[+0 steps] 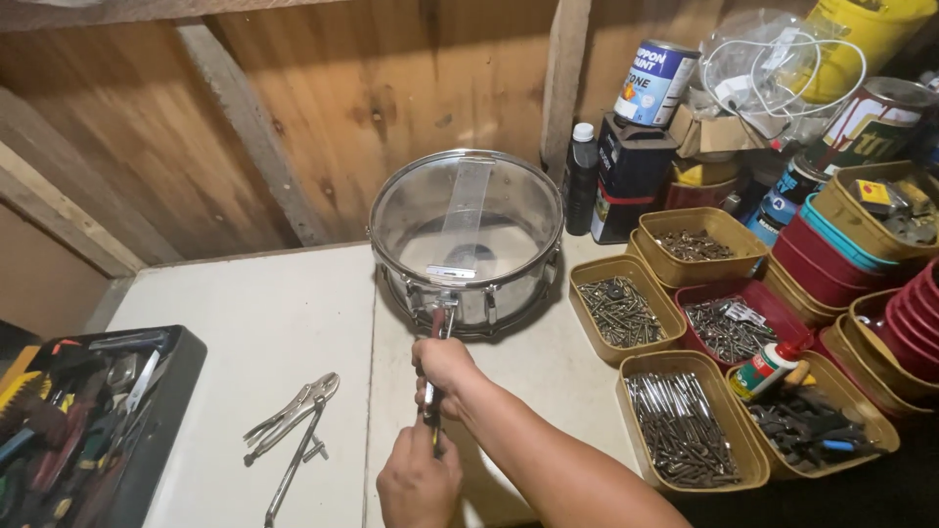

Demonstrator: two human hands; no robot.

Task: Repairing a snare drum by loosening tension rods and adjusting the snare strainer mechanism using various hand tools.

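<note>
I stand at a white counter (264, 323) with a brown wooden wall behind it. A round shiny metal drum with a clear see-through top (466, 240) sits near the back edge of the counter, about in the middle. A clear strip runs across its top.

My right hand (443, 370) is closed around a thin metal tool with a dark handle (432, 376). The tip of the tool touches a small metal part on the front side of the drum. My left hand (419, 481) is lower down, near the front edge of the counter. Its fingers are curled shut around the bottom end of the same tool.

Silver locking pliers (291, 414) lie flat on the counter, to the left of my hands and well apart from the drum. A black box full of hand tools (88, 420) sits at the front left corner.

Along the right edge there are many small tubs. Tan plastic tubs (626, 311) hold dark screws and nails. A red tub (729, 323) holds more. A little white glue bottle with a red cap (768, 367) leans between two tubs. At the back right corner stand a paint can (653, 83), a black square can (631, 176) and a dark bottle with a white cap (580, 181), just beside the drum.
</note>
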